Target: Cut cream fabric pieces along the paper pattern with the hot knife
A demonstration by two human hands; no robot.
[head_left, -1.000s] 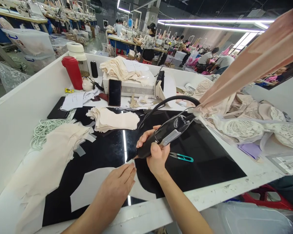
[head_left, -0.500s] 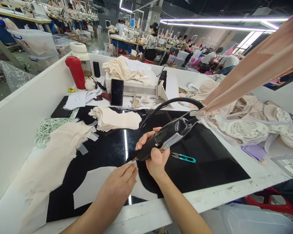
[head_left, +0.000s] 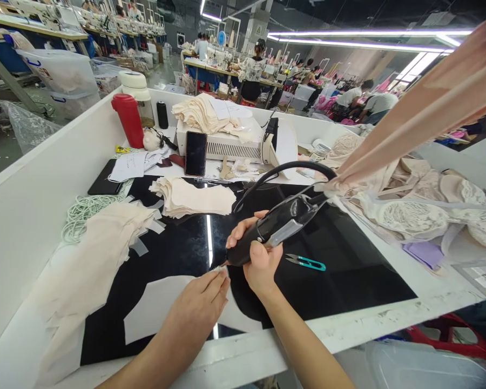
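My right hand (head_left: 258,258) is wrapped round a black corded hand tool (head_left: 273,226), whose tip points down at the edge of a pale cut piece (head_left: 162,305) lying on the black work surface (head_left: 340,259). My left hand (head_left: 200,305) lies flat on that piece, fingers stretched out and pressing beside the tool's tip. The tool's black cable (head_left: 283,170) arcs up and back toward the rear of the table.
Teal thread snips (head_left: 308,263) lie just right of my right hand. A stack of cream pieces (head_left: 194,197), a cream fabric pile (head_left: 93,254), a white cord coil (head_left: 83,210), a phone (head_left: 195,153), a red flask (head_left: 123,120) and lace pieces (head_left: 413,216) surround the surface. Other people sit at machines behind.
The view has shifted slightly; both hands and the tool stay in nearly the same place on the pale piece.
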